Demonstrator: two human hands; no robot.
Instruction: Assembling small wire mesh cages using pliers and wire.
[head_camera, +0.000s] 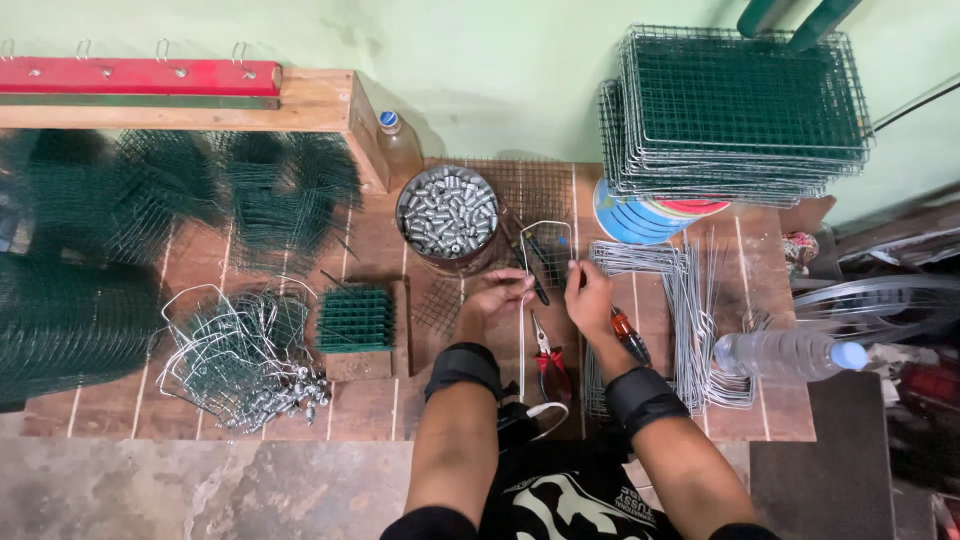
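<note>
- Bare steel wire, bent into a long narrow loop (533, 262), is held between a person's two hands over a tiled floor (380, 240): the left hand (497, 293) pinches one leg of the loop, and the right hand (587, 293) closes on the other leg, at 3 o'clock from the left.
- Both hands are narrowed on the wire, fingertips tight, and both wrists wear black bands.
- Red-handled pliers (547, 362) lie at 6 o'clock from the hands, with a screwdriver (628, 335) just beside the right wrist.
- A round tin of small metal sleeves (449, 213) stands at 11 o'clock, near the left hand.
- Judged from here, the springy wire could slip from the pinch and whip toward the tin, or its free end could snag the green mesh panel (545, 200) beneath it.
- Open room is scant: bent wire frames (690, 300) crowd the 3 o'clock side and a plastic bottle (790, 353) lies at 4 o'clock.
- Finished green cages (735, 110) are stacked at 1 o'clock, well apart.
</note>
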